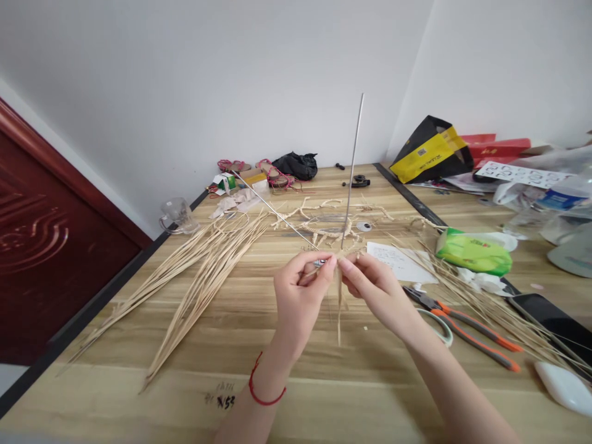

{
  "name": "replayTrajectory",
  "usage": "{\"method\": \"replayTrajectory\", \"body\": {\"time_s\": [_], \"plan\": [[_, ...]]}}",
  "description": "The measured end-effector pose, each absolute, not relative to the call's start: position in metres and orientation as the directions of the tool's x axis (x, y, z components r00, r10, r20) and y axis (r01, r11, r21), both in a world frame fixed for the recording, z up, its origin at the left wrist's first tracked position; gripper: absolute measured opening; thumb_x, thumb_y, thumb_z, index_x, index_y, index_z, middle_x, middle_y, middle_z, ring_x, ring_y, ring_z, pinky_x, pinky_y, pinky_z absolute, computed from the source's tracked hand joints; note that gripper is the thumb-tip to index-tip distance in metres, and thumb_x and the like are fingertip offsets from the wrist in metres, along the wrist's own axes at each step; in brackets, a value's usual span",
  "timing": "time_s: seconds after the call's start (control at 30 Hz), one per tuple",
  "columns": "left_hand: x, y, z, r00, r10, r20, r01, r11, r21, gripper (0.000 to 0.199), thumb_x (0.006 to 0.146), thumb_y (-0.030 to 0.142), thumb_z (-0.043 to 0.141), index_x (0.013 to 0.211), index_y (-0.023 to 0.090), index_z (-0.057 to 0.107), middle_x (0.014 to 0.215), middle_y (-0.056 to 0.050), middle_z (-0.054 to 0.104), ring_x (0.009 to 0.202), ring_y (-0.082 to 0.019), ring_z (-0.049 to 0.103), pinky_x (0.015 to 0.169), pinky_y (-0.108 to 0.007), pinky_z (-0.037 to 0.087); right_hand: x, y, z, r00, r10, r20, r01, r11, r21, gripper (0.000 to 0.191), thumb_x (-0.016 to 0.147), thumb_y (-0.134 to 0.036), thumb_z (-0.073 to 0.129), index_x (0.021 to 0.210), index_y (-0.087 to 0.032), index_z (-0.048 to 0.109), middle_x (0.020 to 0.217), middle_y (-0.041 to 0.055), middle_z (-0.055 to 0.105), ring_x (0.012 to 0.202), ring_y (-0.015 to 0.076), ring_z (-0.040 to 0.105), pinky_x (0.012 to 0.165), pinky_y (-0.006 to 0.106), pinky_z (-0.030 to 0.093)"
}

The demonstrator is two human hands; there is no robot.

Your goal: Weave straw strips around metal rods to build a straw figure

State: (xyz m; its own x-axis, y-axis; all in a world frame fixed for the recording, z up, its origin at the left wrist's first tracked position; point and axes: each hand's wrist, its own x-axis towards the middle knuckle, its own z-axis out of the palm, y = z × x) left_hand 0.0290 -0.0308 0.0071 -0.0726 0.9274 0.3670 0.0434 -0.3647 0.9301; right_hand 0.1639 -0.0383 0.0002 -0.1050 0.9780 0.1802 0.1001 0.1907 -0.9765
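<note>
My left hand [303, 290] and my right hand [377, 290] meet over the table, thumbs and forefingers pinched close together. Two thin metal wires rise from between them in a V: one wire [354, 154] stands almost upright, the other wire [272, 209] slants up to the left. A pale flat straw strip [339, 317] hangs down from the pinch. The fingertips cover the spot where strip and wires meet. Behind the hands lie twiggy pieces wrapped in straw [330, 235].
Two straw bundles [203, 290] spread across the left side. To the right are pliers [467, 327], a tape roll [437, 327], a paper sheet [400, 262], more straw [490, 314], a tissue pack [474, 251] and a phone [550, 324]. A glass mug [179, 216] stands far left.
</note>
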Motion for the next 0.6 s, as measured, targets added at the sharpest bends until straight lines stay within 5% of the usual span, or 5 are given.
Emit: {"method": "replayTrajectory", "body": {"time_s": [0.2,0.3,0.4,0.47,0.6], "plan": [[0.034,-0.030,0.000,-0.123,0.874,0.470,0.128,-0.456,0.881,0.012,0.083,0.029,0.065,0.077,0.018,0.065,0.057,0.004,0.048,0.049,-0.008,0.040,0.045,-0.020,0.033,0.162,-0.037,-0.002,-0.061,0.982,0.179,0.015,0.180,-0.984,0.039,0.088,-0.051,0.056,0.068,-0.020,0.046,0.058,-0.0061,0.037,0.051,0.0086,0.032,0.046,0.023,0.026],[0.039,-0.037,-0.003,-0.085,0.647,0.758,0.448,-0.654,0.609,0.003,0.086,0.017,0.060,0.084,0.018,0.060,0.073,-0.001,0.059,0.062,-0.010,0.051,0.055,-0.022,0.043,0.160,-0.037,-0.003,-0.032,0.985,0.169,-0.042,0.167,-0.985,0.040,0.087,-0.052,0.057,0.066,-0.020,0.046,0.057,-0.0062,0.036,0.051,0.0085,0.031,0.045,0.023,0.025],[0.045,-0.045,-0.005,0.021,0.499,0.866,0.647,-0.668,0.369,0.007,0.088,0.011,0.055,0.089,0.018,0.056,0.076,-0.003,0.060,0.070,-0.013,0.056,0.061,-0.024,0.046,0.161,-0.038,-0.002,0.011,0.985,0.171,-0.064,0.171,-0.983,0.043,0.086,-0.053,0.058,0.064,-0.020,0.045,0.056,-0.0061,0.036,0.050,0.0084,0.031,0.045,0.023,0.026],[0.048,-0.049,-0.005,0.009,0.543,0.840,0.623,-0.660,0.420,0.006,0.089,0.012,0.053,0.089,0.018,0.054,0.076,-0.003,0.059,0.069,-0.013,0.056,0.061,-0.024,0.046,0.161,-0.039,-0.001,0.024,0.985,0.170,-0.048,0.171,-0.984,0.044,0.085,-0.054,0.058,0.062,-0.020,0.044,0.055,-0.0059,0.036,0.050,0.0086,0.032,0.045,0.023,0.026],[0.047,-0.047,0.001,-0.047,0.852,0.521,0.207,-0.502,0.840,0.010,0.091,0.027,0.054,0.084,0.020,0.051,0.067,0.002,0.056,0.054,-0.009,0.049,0.050,-0.021,0.040,0.161,-0.039,0.001,0.052,0.983,0.178,-0.013,0.179,-0.984,0.044,0.086,-0.055,0.057,0.061,-0.020,0.044,0.055,-0.0054,0.037,0.050,0.0090,0.033,0.046,0.024,0.027]]}}
